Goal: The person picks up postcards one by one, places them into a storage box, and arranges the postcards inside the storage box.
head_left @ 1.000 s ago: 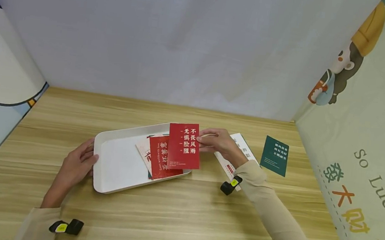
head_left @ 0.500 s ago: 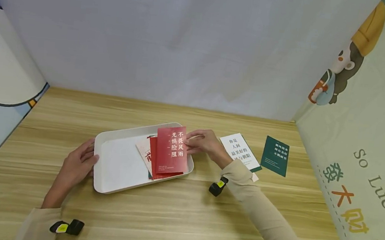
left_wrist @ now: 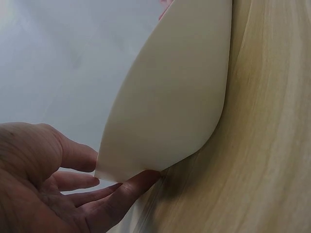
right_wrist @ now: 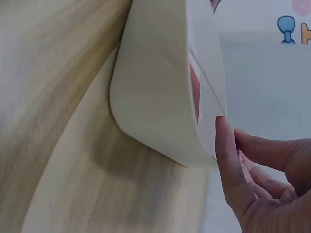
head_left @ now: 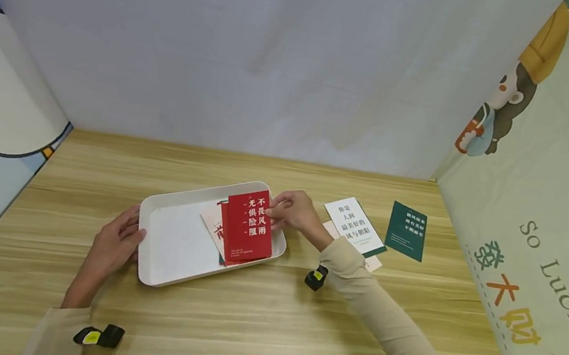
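My left hand [head_left: 112, 244] holds the left end of a white tray [head_left: 172, 241]. In the left wrist view its thumb is at the rim and its fingers lie against the outer wall [left_wrist: 170, 97]. Over the tray's right end, my right hand [head_left: 293, 212] pinches the right edge of a red card [head_left: 247, 242] with white Chinese characters, between thumb and index finger. The right wrist view shows the card's pale back [right_wrist: 206, 39] tilted above the tray rim. Beneath it in the tray lie a cream card [head_left: 211, 227] and another red card, mostly hidden.
Right of the tray, a white card [head_left: 354, 224] with dark characters lies over a pale pink card [head_left: 373, 264] on the wood-grain table [head_left: 229, 321]. A dark green card [head_left: 406, 232] lies farther right. A grey cloth wall [head_left: 273, 85] stands behind.
My right hand has moved left and slightly down with the red card, which now covers most of the other red card. My left hand and the tray have stayed in place.
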{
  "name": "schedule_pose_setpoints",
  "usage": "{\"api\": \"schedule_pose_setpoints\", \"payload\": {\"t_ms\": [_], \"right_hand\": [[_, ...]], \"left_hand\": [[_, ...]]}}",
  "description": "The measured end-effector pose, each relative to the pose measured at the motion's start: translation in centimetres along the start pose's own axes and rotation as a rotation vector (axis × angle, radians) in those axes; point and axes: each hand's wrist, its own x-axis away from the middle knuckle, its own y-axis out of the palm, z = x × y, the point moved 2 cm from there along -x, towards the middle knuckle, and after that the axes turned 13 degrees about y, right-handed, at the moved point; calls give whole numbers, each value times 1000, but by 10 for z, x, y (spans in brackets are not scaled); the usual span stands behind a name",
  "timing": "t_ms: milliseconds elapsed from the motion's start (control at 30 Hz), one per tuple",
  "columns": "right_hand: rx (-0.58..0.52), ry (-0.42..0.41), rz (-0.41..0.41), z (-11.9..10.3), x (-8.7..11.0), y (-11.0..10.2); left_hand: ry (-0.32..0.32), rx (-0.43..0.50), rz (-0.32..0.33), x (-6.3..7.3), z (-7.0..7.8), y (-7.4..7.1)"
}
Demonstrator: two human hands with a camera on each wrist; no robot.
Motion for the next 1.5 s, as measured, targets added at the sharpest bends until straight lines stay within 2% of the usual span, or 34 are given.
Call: {"api": "schedule_pose_setpoints", "payload": {"t_ms": [233, 500, 600, 833, 1000, 1200, 1500], "right_hand": [[212, -67, 109, -3, 5, 7], [390, -164, 213, -5, 11, 9], [442, -182, 264, -4, 14, 4], [465, -171, 312, -2, 18, -7], [447, -174, 312, -2, 17, -10], [442, -190, 329, -6, 21, -16], [516, -136, 440, 5, 31, -51]], "left_hand": [[5, -4, 4, -1, -2, 1], [14, 19, 16, -1, -3, 1], [22, 18, 10, -4, -2, 4], [10, -12, -9, -7, -3, 6], [-15, -44, -13, -4, -11, 2], [-8, -59, 4, 1, -14, -2], [5, -39, -13, -4, -12, 5]]}}
